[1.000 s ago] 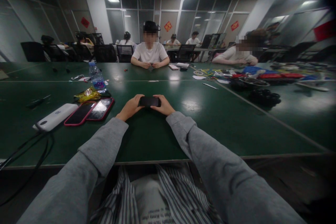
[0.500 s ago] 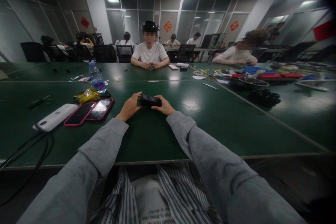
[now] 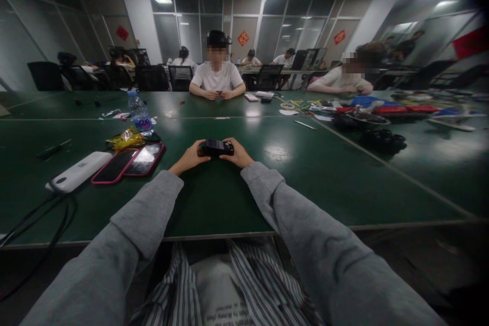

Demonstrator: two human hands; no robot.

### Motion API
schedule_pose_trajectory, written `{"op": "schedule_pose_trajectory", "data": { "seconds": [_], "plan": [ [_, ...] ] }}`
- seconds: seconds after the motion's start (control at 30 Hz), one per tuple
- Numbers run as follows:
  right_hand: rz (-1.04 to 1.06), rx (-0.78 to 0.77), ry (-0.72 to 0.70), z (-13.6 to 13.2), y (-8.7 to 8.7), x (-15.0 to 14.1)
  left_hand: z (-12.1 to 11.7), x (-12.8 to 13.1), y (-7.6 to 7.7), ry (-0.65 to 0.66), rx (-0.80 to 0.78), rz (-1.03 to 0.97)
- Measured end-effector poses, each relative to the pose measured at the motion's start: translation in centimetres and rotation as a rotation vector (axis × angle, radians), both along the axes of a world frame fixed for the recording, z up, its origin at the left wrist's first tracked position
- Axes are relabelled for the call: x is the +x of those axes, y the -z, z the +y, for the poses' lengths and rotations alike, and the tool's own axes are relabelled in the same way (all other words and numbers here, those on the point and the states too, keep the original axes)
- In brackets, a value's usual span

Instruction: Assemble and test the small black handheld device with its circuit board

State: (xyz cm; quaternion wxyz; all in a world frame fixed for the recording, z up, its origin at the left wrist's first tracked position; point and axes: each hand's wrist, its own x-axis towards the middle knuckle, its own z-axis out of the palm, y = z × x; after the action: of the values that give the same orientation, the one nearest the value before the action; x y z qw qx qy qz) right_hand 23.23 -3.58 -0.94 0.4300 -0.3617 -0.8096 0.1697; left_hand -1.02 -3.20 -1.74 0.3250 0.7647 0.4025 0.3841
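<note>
A small black compact camera [image 3: 214, 147], with a screen and buttons on the side facing me, is held between my hands over the green table [image 3: 225, 204]. My left hand [image 3: 192, 157] is closed on its left end, thumb along the lower edge. Round the right end, by the buttons, my right hand [image 3: 237, 153] is closed too. The fingers behind the camera are partly hidden. Left of my left hand lie two phones with pink-red edges, a dark one [image 3: 114, 165] and a brighter one [image 3: 145, 159], side by side.
At the left are a white power bank [image 3: 78, 170], black cables [image 3: 64, 219], a yellow wrapper [image 3: 128, 138] and a water bottle [image 3: 139, 114]. A pen [image 3: 304, 125] and a pile of cables and tools [image 3: 376, 112] lie to the right. A person [image 3: 217, 76] sits opposite.
My left hand's fingers have come down from the camera's upper left corner and now wrap its left end. The right hand keeps its grip.
</note>
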Motion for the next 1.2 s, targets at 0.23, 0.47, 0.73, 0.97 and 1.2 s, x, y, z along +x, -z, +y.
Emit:
{"op": "schedule_pose_trajectory", "data": {
  "seconds": [0.23,0.47,0.73,0.97,1.2],
  "plan": [
    [0.003,-0.009,-0.002,-0.1,-0.2,-0.1,-0.4,0.2,-0.2,-0.067,0.021,0.067],
    [0.080,-0.095,-0.008,-0.2,-0.3,-0.1,-0.7,0.0,-1.1,-0.114,0.062,0.185],
    [0.219,-0.152,-0.043,0.7,-1.7,1.0,-0.6,-0.3,-1.4,-0.137,0.077,0.345],
    [0.498,-0.328,0.010,1.5,-2.2,1.9,-0.1,-1.0,-1.2,-0.155,0.094,0.448],
    [0.414,-0.235,0.225,2.4,-1.5,2.1,0.3,-1.2,-0.9,-0.132,0.097,0.443]
  ]
}}
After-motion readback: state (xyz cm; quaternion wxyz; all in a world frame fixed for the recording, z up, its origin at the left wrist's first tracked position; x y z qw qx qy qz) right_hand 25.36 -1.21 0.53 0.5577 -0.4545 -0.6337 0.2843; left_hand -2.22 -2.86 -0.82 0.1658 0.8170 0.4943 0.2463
